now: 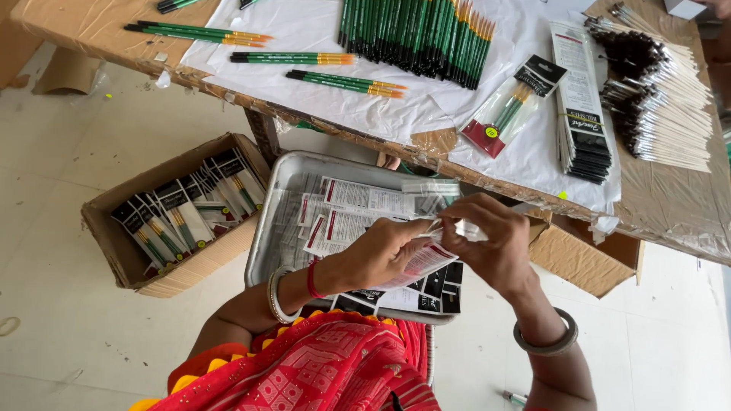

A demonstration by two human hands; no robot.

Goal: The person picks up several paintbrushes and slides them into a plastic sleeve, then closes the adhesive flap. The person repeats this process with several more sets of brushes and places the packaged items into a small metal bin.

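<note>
A pale tiled floor [68, 152] lies under a worktop [670, 205] wrapped in brown paper, with crinkled white sheeting [320, 30] on it carrying green-handled brushes [415, 34]. Over a dented metal tray [285, 190] of printed cards, the left hand [381, 255] and right hand [491, 243] both pinch a clear, glossy plastic sleeve [438, 228] with a red-and-white card inside. A cardboard box [122, 251] of packed brush sets sits on the floor beside the tray
</note>
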